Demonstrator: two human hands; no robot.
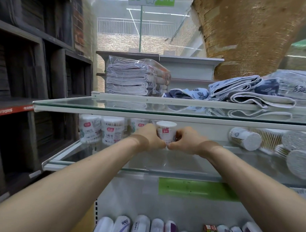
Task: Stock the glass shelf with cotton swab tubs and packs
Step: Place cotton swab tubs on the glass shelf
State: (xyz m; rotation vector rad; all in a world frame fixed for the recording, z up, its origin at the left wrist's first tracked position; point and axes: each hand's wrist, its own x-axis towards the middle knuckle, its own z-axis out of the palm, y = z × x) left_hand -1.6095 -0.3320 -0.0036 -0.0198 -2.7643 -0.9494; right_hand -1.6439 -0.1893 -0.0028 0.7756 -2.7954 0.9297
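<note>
Both hands at frame centre: left hand (148, 137) & right hand (184, 141) have fingers clamped round one upright swab tub (166, 132), prob. to steady it for setting on the glass shelf (98, 154), w/ other tubs (102, 131) standing centre-left. Tub sits between the fingers, thumbs meeting below.

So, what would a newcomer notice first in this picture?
The left hand and right hand grip a white round red-labelled cotton swab tub at the lower glass shelf. Upright tubs stand at its back left; tipped tubs lie at right.
</note>
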